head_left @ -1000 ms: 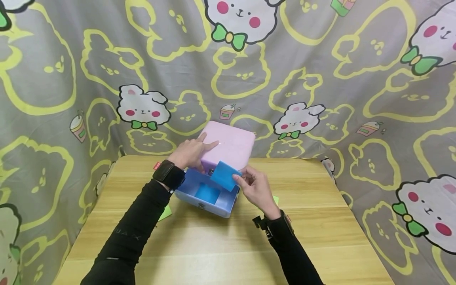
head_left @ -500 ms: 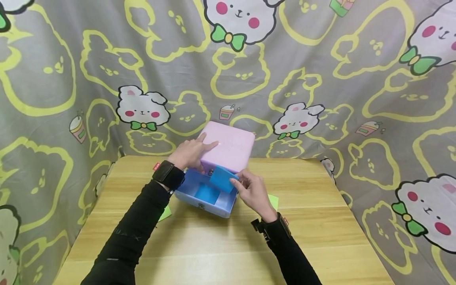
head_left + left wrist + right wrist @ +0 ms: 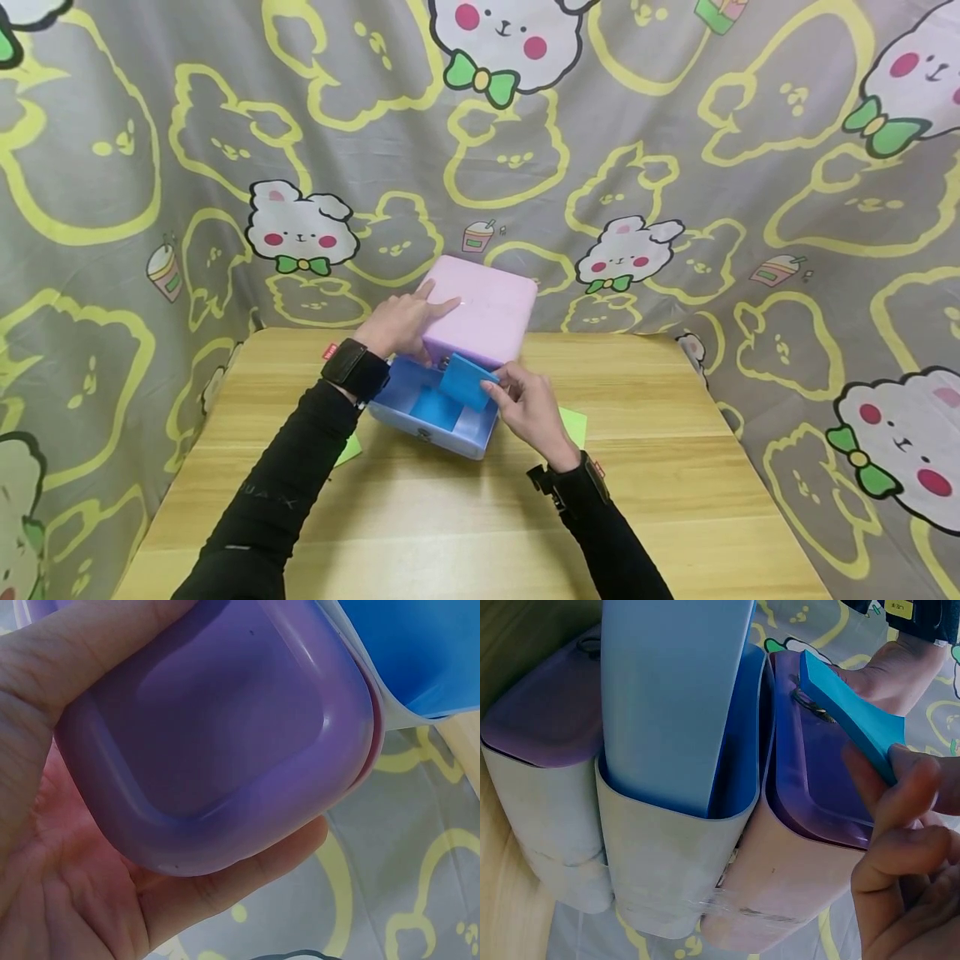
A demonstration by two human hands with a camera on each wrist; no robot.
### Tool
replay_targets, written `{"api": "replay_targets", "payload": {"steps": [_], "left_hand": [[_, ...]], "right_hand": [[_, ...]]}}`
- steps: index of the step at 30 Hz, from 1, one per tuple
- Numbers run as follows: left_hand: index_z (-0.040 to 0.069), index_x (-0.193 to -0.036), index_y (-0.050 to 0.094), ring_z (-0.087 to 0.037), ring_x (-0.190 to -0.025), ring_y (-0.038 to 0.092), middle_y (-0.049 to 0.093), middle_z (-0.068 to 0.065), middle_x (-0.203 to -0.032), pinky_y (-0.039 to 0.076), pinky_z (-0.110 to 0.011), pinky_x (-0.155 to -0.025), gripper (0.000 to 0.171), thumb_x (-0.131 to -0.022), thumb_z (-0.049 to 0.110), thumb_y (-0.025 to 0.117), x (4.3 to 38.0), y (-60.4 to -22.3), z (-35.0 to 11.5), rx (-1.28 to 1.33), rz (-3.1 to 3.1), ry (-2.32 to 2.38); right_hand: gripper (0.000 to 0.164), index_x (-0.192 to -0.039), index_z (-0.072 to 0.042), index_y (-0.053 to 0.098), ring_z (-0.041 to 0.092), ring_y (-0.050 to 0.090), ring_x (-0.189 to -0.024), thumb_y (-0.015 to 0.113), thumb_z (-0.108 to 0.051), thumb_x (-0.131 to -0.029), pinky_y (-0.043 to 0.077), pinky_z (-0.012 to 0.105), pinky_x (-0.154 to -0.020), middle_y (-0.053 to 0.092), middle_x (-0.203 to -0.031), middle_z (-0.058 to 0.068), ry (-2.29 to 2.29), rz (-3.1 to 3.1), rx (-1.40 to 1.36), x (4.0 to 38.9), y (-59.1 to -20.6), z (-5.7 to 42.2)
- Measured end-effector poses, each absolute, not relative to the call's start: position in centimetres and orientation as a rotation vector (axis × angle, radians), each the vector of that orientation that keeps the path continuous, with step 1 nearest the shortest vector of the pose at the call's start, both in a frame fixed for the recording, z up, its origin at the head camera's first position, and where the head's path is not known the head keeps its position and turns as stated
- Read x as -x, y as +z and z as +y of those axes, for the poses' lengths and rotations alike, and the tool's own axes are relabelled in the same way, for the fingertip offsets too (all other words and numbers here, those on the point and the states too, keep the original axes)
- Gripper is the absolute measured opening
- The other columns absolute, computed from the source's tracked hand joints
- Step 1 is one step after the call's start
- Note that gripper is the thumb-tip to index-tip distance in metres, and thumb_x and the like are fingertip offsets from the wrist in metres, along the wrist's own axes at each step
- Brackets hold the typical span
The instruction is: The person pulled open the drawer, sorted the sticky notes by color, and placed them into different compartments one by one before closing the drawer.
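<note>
At the centre of the head view, my left hand (image 3: 397,323) is gripping the pink drawer unit (image 3: 483,304), fingers spread over its top. Just below and right, my right hand (image 3: 534,408) is pinching a blue sticky-note pad (image 3: 467,382) between thumb and fingers, holding it tilted over the pulled-out blue drawer (image 3: 401,422).
</note>
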State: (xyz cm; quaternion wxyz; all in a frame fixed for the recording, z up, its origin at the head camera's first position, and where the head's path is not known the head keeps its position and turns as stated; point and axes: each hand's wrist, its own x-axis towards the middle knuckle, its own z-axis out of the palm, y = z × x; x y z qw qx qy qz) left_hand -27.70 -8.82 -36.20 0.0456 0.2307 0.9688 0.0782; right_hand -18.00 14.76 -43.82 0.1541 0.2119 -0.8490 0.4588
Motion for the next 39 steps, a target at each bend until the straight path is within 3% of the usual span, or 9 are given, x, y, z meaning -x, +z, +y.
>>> {"api": "replay_targets", "payload": {"steps": [12, 23, 39], "left_hand": [[0.037, -0.16, 0.029, -0.05, -0.128, 0.057, 0.017, -0.023, -0.17, 0.048, -0.063, -0.106, 0.116, -0.065, 0.034, 0.097, 27.8, -36.4, -8.8, -0.708, 2.952, 0.23], [0.036, -0.159, 0.03, -0.05, -0.132, 0.054, 0.017, -0.023, -0.17, 0.045, -0.063, -0.109, 0.115, -0.065, 0.034, 0.097, 27.7, -36.3, -8.9, -0.706, 2.951, 0.249], [0.034, -0.159, 0.031, -0.05, -0.131, 0.055, 0.018, -0.023, -0.169, 0.046, -0.064, -0.108, 0.114, -0.066, 0.031, 0.097, 27.7, -36.4, -8.8, -0.71, 2.956, 0.253]], "right_hand": [[0.008, -0.087, -0.008, 0.07, 0.001, 0.046, -0.049, 0.076, -0.012, -0.09, 0.038, 0.015, -0.045, 0.074, -0.07, 0.007, 1.265, -2.461, -0.62, 17.9, -44.6, 14.5], [0.01, -0.085, -0.008, 0.069, -0.001, 0.047, -0.05, 0.077, -0.011, -0.089, 0.041, 0.017, -0.046, 0.073, -0.069, 0.005, 1.23, -2.432, -0.642, 18.0, -45.3, 14.2], [0.012, -0.081, -0.008, 0.068, 0.002, 0.058, -0.057, 0.078, -0.01, -0.088, 0.048, 0.016, -0.052, 0.076, -0.074, 0.007, 1.237, -2.512, -0.639, 18.5, -47.0, 13.6]]}}
